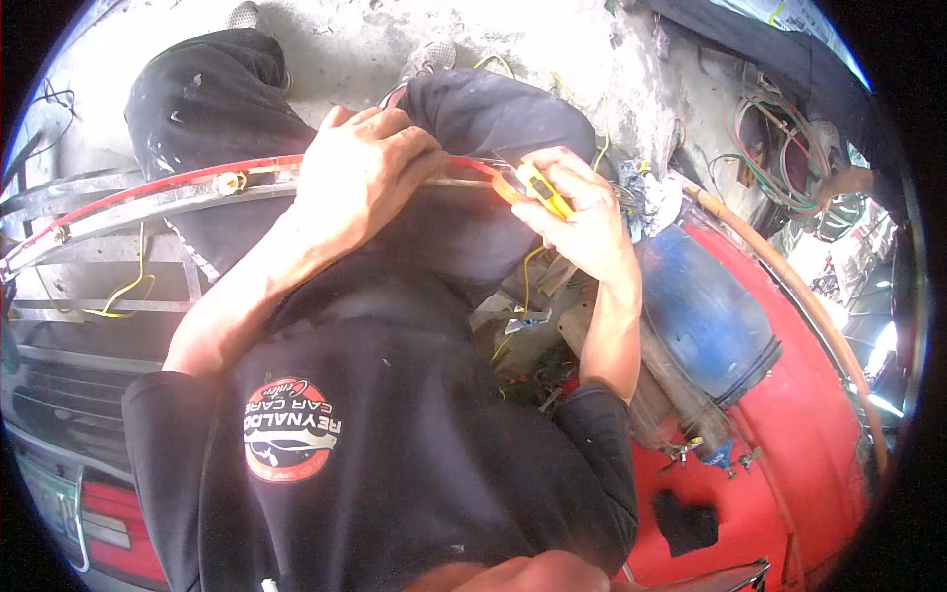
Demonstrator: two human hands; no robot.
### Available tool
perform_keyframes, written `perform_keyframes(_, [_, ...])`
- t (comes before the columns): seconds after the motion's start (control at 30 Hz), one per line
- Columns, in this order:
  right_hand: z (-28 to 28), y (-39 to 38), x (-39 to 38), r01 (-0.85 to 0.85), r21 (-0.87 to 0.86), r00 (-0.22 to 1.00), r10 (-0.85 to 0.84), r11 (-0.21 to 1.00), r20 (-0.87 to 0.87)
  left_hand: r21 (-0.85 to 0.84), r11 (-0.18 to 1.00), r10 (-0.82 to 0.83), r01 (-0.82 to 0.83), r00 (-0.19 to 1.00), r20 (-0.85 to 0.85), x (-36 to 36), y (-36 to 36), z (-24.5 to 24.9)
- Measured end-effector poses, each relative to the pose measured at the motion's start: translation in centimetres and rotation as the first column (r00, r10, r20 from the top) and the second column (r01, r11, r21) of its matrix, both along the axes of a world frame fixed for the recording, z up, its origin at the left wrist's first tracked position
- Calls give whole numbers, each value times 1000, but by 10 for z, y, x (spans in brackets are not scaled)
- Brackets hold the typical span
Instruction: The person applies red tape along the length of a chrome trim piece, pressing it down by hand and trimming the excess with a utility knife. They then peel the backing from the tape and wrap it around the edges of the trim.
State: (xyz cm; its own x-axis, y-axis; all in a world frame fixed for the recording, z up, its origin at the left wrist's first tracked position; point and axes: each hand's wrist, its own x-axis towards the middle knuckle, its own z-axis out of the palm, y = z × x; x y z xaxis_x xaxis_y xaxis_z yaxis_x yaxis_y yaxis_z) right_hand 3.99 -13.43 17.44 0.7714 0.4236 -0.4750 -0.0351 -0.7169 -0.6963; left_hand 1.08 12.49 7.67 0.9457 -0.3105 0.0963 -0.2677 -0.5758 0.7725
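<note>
A long curved metal strip (148, 200) with a red band (128, 187) along its edge lies across my lap. My left hand (367, 163) is closed over the strip near its middle, knuckles up and fingertips hidden underneath. Over my thigh at the right, my right hand (582, 207) grips a yellow-and-black cutter (545, 189). An orange loop (507, 187) shows beside the cutter, next to the strip's right end. A small brass-coloured fitting (232, 183) sits on the strip to the left of my left hand.
A blue cylinder (705, 306) and brown cylinders (656, 390) lie by a red panel (769, 414) at my right. Coiled hoses (789, 138) hang at the upper right. A dark car's rear (69, 395) stands at my left. Thin yellow cord (128, 286) trails nearby.
</note>
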Motion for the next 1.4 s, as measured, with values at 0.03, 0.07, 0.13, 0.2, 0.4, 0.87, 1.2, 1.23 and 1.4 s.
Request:
perform_keyframes(0.03, [2,1,1,-4,-14,1000,4,1000,-9,0,1000,-1,1,1000,-5,0,0,0])
perform_keyframes(0.07, [3,2,2,-10,-23,1000,10,1000,1,0,1000,-3,3,1000,-10,0,0,0])
perform_keyframes(0.13, [4,4,4,-21,-39,1000,22,999,21,4,1000,-5,5,1000,-13,0,1,1])
perform_keyframes(0.2, [5,3,5,-12,-96,997,5,995,-76,12,1000,-5,5,1000,-5,-1,1,0])
perform_keyframes(0.4, [4,7,2,-92,16,996,92,996,15,20,1000,21,-21,1000,-4,-2,0,-3])
perform_keyframes(0.87, [-30,-4,-48,350,335,935,-304,875,-183,-606,402,-704,-686,192,-684,-40,-29,27])
perform_keyframes(1.2, [-23,-12,-42,478,265,850,-366,837,-379,-399,38,-773,-916,226,-593,-50,-77,12])
perform_keyframes(1.23, [-18,-6,-40,509,260,842,-410,821,-351,-378,43,-751,-925,220,-622,-51,-81,11])
perform_keyframes(1.4, [17,-1,-42,462,-224,862,-494,858,-116,-330,45,-714,-943,201,-670,-51,-84,10])
